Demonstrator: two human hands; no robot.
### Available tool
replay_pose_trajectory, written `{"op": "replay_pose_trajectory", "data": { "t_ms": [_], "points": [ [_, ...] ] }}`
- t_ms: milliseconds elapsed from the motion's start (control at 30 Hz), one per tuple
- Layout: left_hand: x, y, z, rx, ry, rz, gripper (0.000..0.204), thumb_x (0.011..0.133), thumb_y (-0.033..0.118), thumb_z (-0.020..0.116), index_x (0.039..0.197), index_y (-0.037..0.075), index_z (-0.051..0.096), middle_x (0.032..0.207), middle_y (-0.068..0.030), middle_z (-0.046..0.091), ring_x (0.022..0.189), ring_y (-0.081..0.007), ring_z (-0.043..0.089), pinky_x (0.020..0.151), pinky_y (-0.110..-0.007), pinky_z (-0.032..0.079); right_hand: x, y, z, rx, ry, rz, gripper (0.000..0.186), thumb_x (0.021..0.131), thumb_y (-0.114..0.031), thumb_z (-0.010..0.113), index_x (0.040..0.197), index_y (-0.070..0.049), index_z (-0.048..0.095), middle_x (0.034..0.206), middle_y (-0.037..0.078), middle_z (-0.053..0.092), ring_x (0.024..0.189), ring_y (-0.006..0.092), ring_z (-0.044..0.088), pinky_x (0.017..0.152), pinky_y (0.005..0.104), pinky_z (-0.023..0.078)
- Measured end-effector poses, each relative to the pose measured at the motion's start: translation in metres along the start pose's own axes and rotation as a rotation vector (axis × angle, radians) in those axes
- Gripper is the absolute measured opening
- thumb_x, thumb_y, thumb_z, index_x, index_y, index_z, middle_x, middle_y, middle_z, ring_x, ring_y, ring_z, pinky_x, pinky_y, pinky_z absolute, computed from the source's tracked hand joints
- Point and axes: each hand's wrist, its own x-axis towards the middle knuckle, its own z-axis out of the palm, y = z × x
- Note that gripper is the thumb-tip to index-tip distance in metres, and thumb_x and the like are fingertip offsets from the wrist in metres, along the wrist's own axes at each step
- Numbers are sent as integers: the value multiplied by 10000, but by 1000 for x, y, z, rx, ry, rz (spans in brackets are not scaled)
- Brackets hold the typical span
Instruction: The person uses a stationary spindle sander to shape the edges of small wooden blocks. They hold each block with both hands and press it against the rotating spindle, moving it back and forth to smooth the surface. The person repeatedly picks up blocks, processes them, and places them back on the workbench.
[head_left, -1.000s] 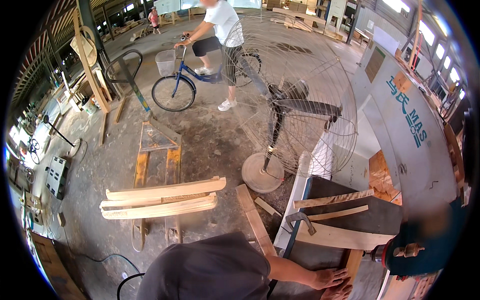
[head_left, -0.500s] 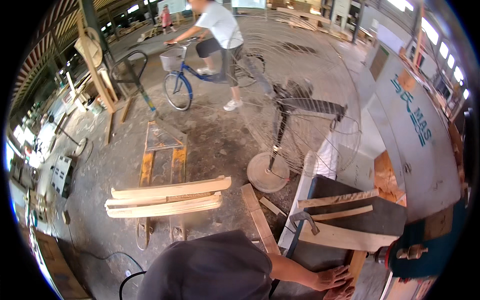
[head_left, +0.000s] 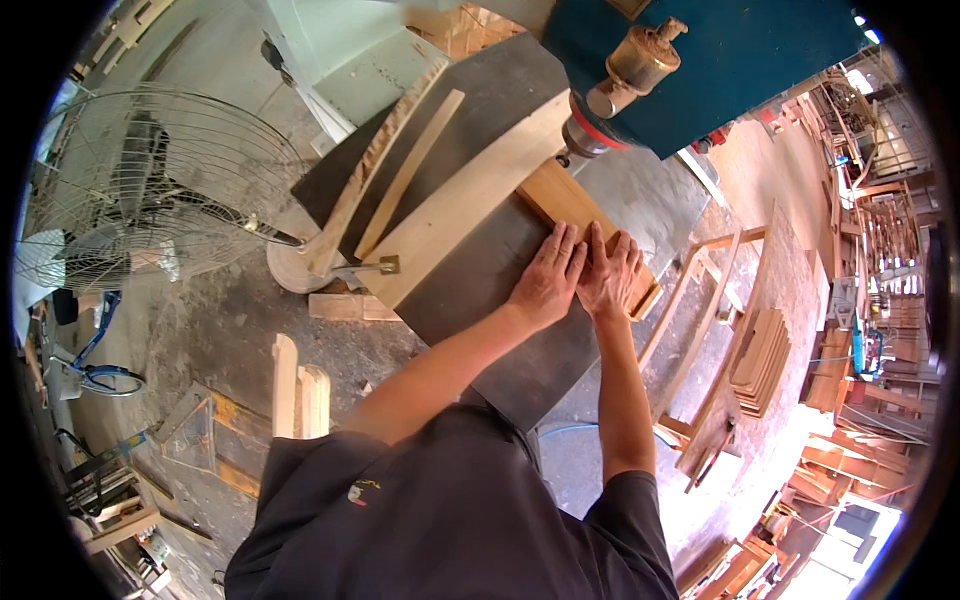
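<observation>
My left hand (head_left: 546, 278) and my right hand (head_left: 607, 280) lie side by side on a narrow brown wooden board (head_left: 559, 197), fingers stretched out flat. The board's far end reaches under the chuck (head_left: 592, 138) of a teal drilling machine (head_left: 729, 50) and meets a pale wooden board (head_left: 463, 189) lying across the dark machine table (head_left: 473, 275). A metal clamp (head_left: 385, 265) sits on the pale board's near end. Two thinner strips, one rough (head_left: 390, 135) and one plain (head_left: 410, 171), lie beside it.
A wire-cage fan (head_left: 160, 195) stands at left, near a blue bicycle (head_left: 104, 375) and pallet jack (head_left: 225, 425). Stacked pale pieces (head_left: 285, 385) lie below. At right are a bench (head_left: 730, 400) with stacked curved pieces (head_left: 755, 365), wooden frames (head_left: 690, 320) and timber piles (head_left: 895, 300).
My view has swung right and down onto the machine table, so the fan and bicycle now appear at far left. Both hands remain on the brown board.
</observation>
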Motion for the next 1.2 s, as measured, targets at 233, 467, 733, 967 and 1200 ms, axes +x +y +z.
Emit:
{"op": "replay_pose_trajectory", "data": {
  "t_ms": [233,467,733,967,1200],
  "points": [
    [6,3,0,-87,5,-38,678,985,244,616,1574,-68,492,1688,-301,391,1597,-543,280,1327,-590,239,4,18,8,-4,34,-45,547,960,-371,707,1482,-208,671,1453,307,533,1310,495,528,1136,639,388],
    [7,0,-15,-278,196,-183,565,960,193,673,1475,-21,584,1582,-242,498,1492,-518,423,1219,-583,396,13,8,-1,-51,28,-74,581,928,-406,741,1477,-232,666,1313,273,567,1224,464,553,1080,588,415],
    [52,-15,14,-788,-39,-814,419,1105,280,558,851,-25,690,772,-210,745,613,-329,755,573,-428,630,9,8,18,11,-25,-26,660,886,-414,774,1511,-252,636,1277,263,539,1212,476,510,1085,592,405],
    [68,-3,12,-615,91,-990,485,1049,405,569,931,-35,733,954,-309,749,984,-505,730,898,-592,568,19,12,11,-27,65,-76,635,877,-446,790,1462,-224,677,1252,271,561,1150,474,550,1014,581,440],
    [75,-6,4,-606,3,-1009,481,1030,408,561,932,-27,743,972,-306,756,978,-492,742,885,-579,582,24,13,9,-26,-19,-8,672,854,-428,813,1488,-268,659,1322,289,560,1217,494,548,1063,579,445]
  ]
}}
